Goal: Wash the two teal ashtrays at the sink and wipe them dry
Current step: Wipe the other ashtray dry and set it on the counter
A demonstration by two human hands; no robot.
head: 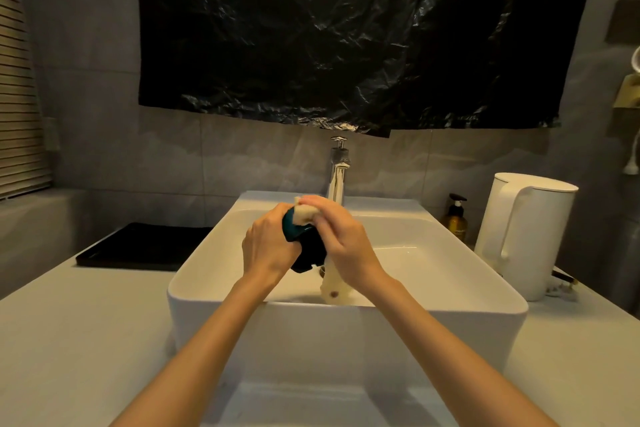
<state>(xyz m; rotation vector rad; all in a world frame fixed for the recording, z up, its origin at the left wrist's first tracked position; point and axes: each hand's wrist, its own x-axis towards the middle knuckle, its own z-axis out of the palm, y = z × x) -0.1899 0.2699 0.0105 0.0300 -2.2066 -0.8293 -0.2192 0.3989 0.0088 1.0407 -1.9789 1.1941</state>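
Over the middle of the white, glossy, square-cornered sink (346, 314), the left hand (268, 246) clasps a smooth teal ashtray (297, 230) by its rounded rim, tilted. The right hand (341, 243) pinches a pale, soft cloth (304, 213) against the ashtray's top edge; its tail hangs into the basin. A flat black tray (138, 248) sits at the worktop's left edge, a white kettle (519, 236) right
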